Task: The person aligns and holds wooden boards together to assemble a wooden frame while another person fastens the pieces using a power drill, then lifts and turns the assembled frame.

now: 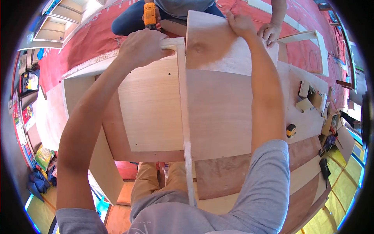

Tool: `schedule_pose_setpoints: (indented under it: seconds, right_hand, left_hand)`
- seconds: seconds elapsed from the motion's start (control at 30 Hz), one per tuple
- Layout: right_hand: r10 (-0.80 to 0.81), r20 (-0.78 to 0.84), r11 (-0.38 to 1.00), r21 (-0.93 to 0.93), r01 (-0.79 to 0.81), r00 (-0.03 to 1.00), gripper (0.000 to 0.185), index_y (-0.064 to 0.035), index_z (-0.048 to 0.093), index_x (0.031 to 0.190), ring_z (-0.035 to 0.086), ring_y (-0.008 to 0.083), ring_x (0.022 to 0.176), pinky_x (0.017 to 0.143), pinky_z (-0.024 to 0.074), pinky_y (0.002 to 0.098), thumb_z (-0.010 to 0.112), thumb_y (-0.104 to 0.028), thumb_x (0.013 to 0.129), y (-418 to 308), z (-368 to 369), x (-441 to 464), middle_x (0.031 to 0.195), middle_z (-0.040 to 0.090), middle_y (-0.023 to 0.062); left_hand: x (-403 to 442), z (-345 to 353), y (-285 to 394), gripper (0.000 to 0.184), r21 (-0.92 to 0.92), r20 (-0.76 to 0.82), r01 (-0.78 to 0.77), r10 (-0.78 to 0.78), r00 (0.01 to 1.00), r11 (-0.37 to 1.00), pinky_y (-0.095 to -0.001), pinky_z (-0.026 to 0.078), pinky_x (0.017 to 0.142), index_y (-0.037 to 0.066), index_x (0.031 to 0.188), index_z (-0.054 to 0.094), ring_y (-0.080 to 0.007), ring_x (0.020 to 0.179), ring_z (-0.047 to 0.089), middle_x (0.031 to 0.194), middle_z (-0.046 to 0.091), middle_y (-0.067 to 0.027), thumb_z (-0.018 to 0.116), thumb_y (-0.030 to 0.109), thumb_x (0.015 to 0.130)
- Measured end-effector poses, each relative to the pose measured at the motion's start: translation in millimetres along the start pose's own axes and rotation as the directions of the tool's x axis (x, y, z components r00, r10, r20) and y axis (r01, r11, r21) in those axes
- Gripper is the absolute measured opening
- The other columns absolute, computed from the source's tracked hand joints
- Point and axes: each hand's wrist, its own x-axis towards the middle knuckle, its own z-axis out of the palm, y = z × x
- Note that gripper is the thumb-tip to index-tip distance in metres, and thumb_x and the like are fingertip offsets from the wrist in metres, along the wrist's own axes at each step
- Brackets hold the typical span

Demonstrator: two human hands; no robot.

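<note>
Pale wood forms the long divider [184, 113], a narrow strip running away from our body through the cabinet frame, and we place everything by it. Our two hands are well apart. Our left hand [143, 47] is curled over the far rail [176, 41], just left of the divider's far end. Our right hand [241, 25] rests on the far edge of a smooth panel [218, 46], which sits just right of the divider's far end; we cannot tell whether the fingers close around that edge.

Beyond the divider a co-worker faces us. One of their hands is at an orange drill [149, 15], just past our left hand; their other hand [269, 33] touches the panel's side farther from the divider, near our right hand.

Left of the divider we see a light board [152, 113] with small dark holes. Right of it, nearer us than the panel, lies a duller board [220, 113]. Farther right, well apart from the divider, are a tape measure [291, 130] and an opened cardboard box [319, 100].
</note>
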Motion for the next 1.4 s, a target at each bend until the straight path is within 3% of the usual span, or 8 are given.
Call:
schedule_pose_setpoints:
  seconds: [0.27,0.47,0.53,0.63,0.77,0.9,1.23,1.4]
  right_hand:
    - [0.122,-0.066,0.991,0.068,-0.117,0.99,0.051,-0.0064,0.067,0.104,0.064,0.039,0.093,0.085,0.0485,0.0496,0.037,-0.047,0.098,-37.6,38.1,-34.2,0.096,0.069,0.0189]
    - [0.043,-0.606,0.977,0.191,0.093,0.794,0.032,-0.0062,0.06,0.116,0.057,0.0371,0.109,0.093,0.0435,0.0484,0.057,-0.026,0.092,-34.3,48.9,-103.9,0.115,0.062,0.0168]
    - [0.18,-0.532,0.977,0.191,-0.089,0.827,0.04,-0.0029,0.057,0.12,0.055,0.0371,0.112,0.095,0.0416,0.0496,0.062,-0.027,0.089,-1.7,63.5,-133.9,0.117,0.06,0.0192]
    - [0.39,-0.697,0.919,0.256,-0.299,0.603,0.051,0.0017,0.055,0.119,0.055,0.0397,0.111,0.096,0.0411,0.0503,0.065,-0.035,0.085,47.6,71.2,-205.4,0.116,0.06,0.0223]
    - [0.597,-0.36,0.802,0.293,-0.521,0.716,0.055,0.0031,0.054,0.12,0.055,0.0413,0.111,0.097,0.0417,0.051,0.063,-0.04,0.086,89.3,75.7,-247.6,0.119,0.058,0.0239]
    - [0.59,-0.491,0.803,0.275,-0.528,0.641,0.052,-0.0027,0.052,0.124,0.054,0.0426,0.111,0.097,0.0419,0.0515,0.058,-0.039,0.087,70.3,76.6,-245.7,0.123,0.056,0.0218]
    - [0.516,-0.605,0.796,0.077,-0.6,0.607,0.05,-0.0104,0.048,0.135,0.047,0.0445,0.119,0.098,0.038,0.0581,0.045,-0.039,0.094,49.9,88.2,-230.1,0.131,0.05,0.0202]
    - [0.504,-0.661,0.815,0.151,-0.559,0.556,0.049,-0.0134,0.05,0.136,0.051,0.0422,0.116,0.098,0.0397,0.0558,0.049,-0.037,0.093,52.6,91.4,-229.4,0.132,0.051,0.0184]
  left_hand:
    - [1.7,-1.0,2.5,0.037,-0.023,0.02,0.042,-0.042,0.999,0.999,-0.0458,0.051,0.072,0.01,0.093,0.07,-0.0339,0.083,0.066,0.086,0.069,-0.0143,0.068,0.044,0.079]
    - [3.0,2.3,0.1,0.033,-0.025,-0.019,-0.027,0.026,0.999,0.999,-0.0459,0.051,0.073,0.012,0.098,0.071,-0.0352,0.083,0.066,0.088,0.069,-0.0154,0.067,0.039,0.079]
    - [2.6,2.9,0.8,0.032,-0.031,-0.023,-0.019,0.019,1.0,0.999,-0.0456,0.051,0.073,0.012,0.098,0.071,-0.0353,0.084,0.066,0.088,0.069,-0.0159,0.067,0.038,0.079]
    - [3.2,4.6,0.7,0.031,-0.024,-0.039,-0.013,0.012,0.999,1.0,-0.0453,0.052,0.074,0.012,0.098,0.071,-0.0359,0.084,0.066,0.089,0.069,-0.0166,0.067,0.037,0.079]
    - [8.1,7.4,-5.8,0.034,0.016,-0.025,-0.043,0.043,0.999,0.999,-0.0444,0.052,0.075,0.011,0.099,0.071,-0.0363,0.086,0.066,0.09,0.069,-0.0181,0.068,0.038,0.079]
    - [10.3,3.6,0.3,0.037,-0.067,0.056,0.003,0.001,0.998,0.998,-0.0427,0.051,0.076,0.01,0.103,0.071,-0.0355,0.089,0.067,0.093,0.069,-0.0186,0.072,0.036,0.076]
    - [7.8,-0.8,-15.3,0.067,-0.278,0.084,-0.287,0.32,0.944,0.917,-0.0361,0.043,0.096,-0.001,0.122,0.058,-0.0243,0.111,0.06,0.118,0.065,-0.0142,0.082,0.031,0.069]
    - [3.5,-12.8,-5.7,0.078,-0.454,0.215,-0.144,0.265,0.94,0.879,-0.0307,0.033,0.107,-0.001,0.132,0.051,-0.0209,0.125,0.049,0.132,0.057,-0.012,0.085,0.032,0.07]
